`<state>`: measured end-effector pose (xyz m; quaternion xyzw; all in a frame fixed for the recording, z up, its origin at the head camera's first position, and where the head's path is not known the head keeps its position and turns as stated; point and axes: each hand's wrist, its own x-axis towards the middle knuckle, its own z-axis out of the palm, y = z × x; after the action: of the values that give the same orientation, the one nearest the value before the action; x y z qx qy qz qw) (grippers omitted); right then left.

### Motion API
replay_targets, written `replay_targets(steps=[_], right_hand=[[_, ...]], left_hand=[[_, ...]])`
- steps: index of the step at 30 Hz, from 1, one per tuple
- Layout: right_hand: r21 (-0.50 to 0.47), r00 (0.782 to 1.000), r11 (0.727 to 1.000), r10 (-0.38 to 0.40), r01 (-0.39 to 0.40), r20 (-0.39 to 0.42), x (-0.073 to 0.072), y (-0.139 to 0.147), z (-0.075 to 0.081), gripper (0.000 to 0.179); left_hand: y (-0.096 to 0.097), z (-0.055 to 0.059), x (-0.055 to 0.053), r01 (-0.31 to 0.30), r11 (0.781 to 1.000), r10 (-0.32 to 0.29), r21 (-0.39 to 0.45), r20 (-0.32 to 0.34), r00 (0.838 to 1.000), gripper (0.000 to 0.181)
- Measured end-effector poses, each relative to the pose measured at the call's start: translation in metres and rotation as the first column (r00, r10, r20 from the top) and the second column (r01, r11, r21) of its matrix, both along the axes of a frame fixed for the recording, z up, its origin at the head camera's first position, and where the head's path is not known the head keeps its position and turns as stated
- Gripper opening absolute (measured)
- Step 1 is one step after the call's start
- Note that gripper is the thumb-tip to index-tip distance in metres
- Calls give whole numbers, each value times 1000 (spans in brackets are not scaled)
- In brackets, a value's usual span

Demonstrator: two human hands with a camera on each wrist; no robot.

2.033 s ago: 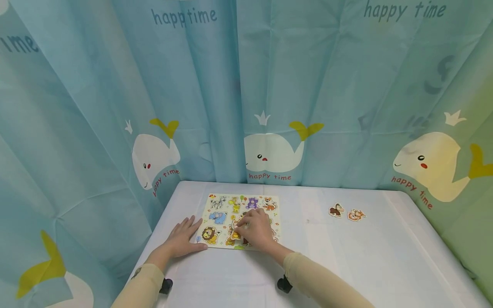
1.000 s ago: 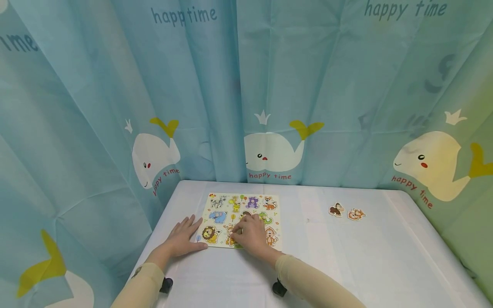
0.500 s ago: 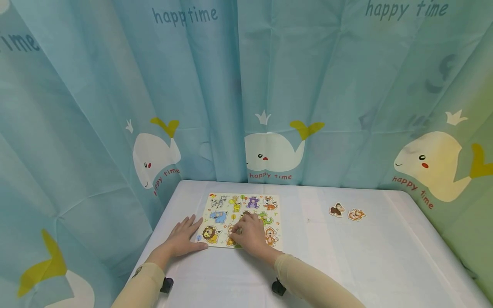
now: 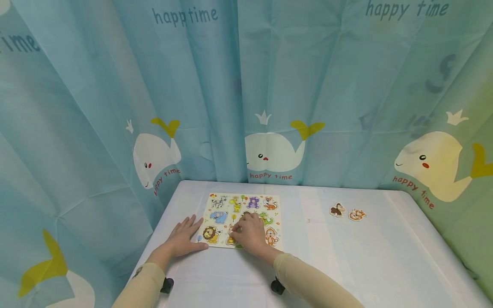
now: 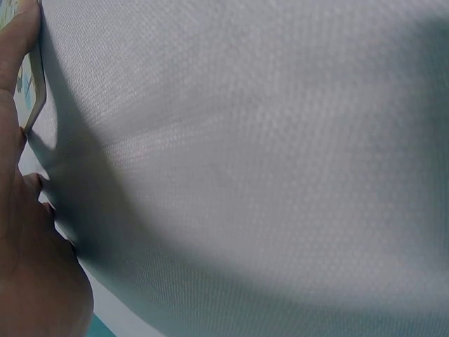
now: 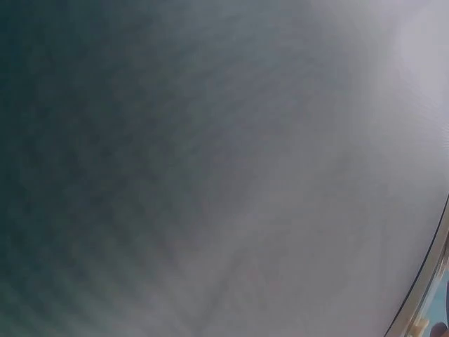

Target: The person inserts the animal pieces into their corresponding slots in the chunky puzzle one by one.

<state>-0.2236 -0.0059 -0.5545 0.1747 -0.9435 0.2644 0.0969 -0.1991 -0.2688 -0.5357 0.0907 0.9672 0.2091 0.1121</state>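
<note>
A pale puzzle board (image 4: pixel 277 220) printed with small trees lies on the white table, with several animal shapes in rows. My left hand (image 4: pixel 181 239) rests at the board's left edge, fingers spread; in the left wrist view its thumb (image 5: pixel 19 42) touches the board's corner. With thumb and fingers my right hand (image 4: pixel 252 235) pinches an orange-yellow animal puzzle piece (image 4: pixel 230 239) in the bottom row, right of the lion (image 4: pixel 211 234). This hand covers the board's lower middle. The right wrist view shows mainly blurred tablecloth and the board's edge (image 6: pixel 421 295).
On the right half of the table (image 4: pixel 385 256) lie two loose pieces, a brown animal (image 4: pixel 337 210) and an orange-and-white animal (image 4: pixel 357 214). A blue whale-print curtain (image 4: pixel 215 85) hangs behind and around the table. A black wrist device (image 4: pixel 167 285) shows below each forearm.
Since two seconds ago my right hand has shifted slightly left and down with the orange-yellow piece, uncovering the crocodile and monkey. It has hardly moved this last second. My left hand stays put.
</note>
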Motion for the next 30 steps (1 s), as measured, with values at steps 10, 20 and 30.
replay_targets(steps=[10,20,30], right_hand=[[3,1000,1000,-15,15,15,0,0,-1,18],[-5,999,1000,-2,2,40,-1,2,-1,18],[2,998,1000,12,-12,59,-4,3,1,18]], left_hand=[[0,-2,-1,9,1000,-9,-1,-8,1000,104],[0,-3,-3,0,1000,0,-4,11,1000,105],[2,3,-1,-19,1000,19,14,37,999,106]])
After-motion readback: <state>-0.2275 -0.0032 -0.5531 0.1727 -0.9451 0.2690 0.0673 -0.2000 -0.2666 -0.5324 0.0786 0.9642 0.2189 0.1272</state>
